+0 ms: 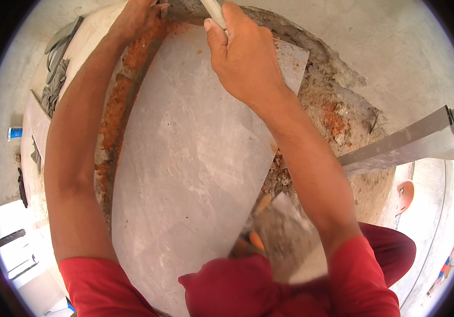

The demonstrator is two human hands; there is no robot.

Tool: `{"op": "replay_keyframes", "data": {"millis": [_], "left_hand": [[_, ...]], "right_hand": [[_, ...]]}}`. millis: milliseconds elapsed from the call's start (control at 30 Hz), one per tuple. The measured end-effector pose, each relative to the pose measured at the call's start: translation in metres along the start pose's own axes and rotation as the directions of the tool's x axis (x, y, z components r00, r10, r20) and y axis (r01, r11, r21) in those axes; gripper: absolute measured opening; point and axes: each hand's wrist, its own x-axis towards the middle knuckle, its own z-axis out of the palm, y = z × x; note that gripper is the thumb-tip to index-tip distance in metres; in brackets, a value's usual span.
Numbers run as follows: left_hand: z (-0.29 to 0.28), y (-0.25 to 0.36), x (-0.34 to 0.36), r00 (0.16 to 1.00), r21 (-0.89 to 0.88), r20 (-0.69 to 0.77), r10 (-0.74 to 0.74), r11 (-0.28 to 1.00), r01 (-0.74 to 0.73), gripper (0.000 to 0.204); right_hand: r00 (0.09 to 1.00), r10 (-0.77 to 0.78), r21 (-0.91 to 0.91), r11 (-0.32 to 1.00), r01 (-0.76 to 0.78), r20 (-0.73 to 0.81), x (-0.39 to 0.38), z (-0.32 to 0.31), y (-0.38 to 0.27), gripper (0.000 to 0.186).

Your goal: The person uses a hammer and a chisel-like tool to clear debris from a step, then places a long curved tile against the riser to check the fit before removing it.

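Note:
My right hand (245, 58) is closed around a pale tool handle (214, 11) near the top edge. The tool's head lies out of view. At the top left, my left hand (140, 18) has its fingers curled beside a broken wall edge. A small dark part shows by its fingertips, but what it holds is cut off. Beneath both arms lies a large grey marbled slab (184, 132), its far end close to my hands. Orange brick dust is scattered on that end.
A channel with exposed orange brick (115, 111) runs along the slab's left side. Rubble (338, 124) lies to the right. A long grey bar (396, 140) reaches in from the right. Dark cloth (55, 87) sits at the far left, near a blue-labelled item (14, 133).

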Motion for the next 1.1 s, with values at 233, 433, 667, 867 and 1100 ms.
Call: {"op": "replay_keyframes", "data": {"millis": [233,433,667,867,1100], "left_hand": [[-0.005,0.008,0.004,1.000,-0.080,0.001,0.031,0.996,-0.031,0.023],[0.001,0.004,0.002,0.994,-0.129,-0.093,0.055,0.989,-0.067,0.021],[-0.002,0.002,0.003,1.000,-0.068,0.001,0.008,0.998,-0.007,0.019],[0.004,-0.007,0.004,0.998,-0.052,-0.057,0.006,0.999,-0.009,0.019],[-0.005,0.017,-0.006,0.925,-0.160,-0.361,0.121,0.969,-0.190,0.015]], "right_hand": [[0.999,0.005,0.023,1.000,-0.006,0.052,0.005,-0.005,-0.007,0.020],[0.993,-0.028,0.194,0.980,0.049,-0.114,0.005,-0.008,-0.025,0.021],[0.980,-0.154,0.124,0.978,0.169,-0.126,0.011,0.000,-0.014,0.022],[0.998,-0.066,0.122,0.990,0.068,-0.026,0.010,-0.002,-0.023,0.019],[0.971,-0.137,0.115,0.980,0.162,-0.198,0.001,-0.010,-0.018,0.014]]}}
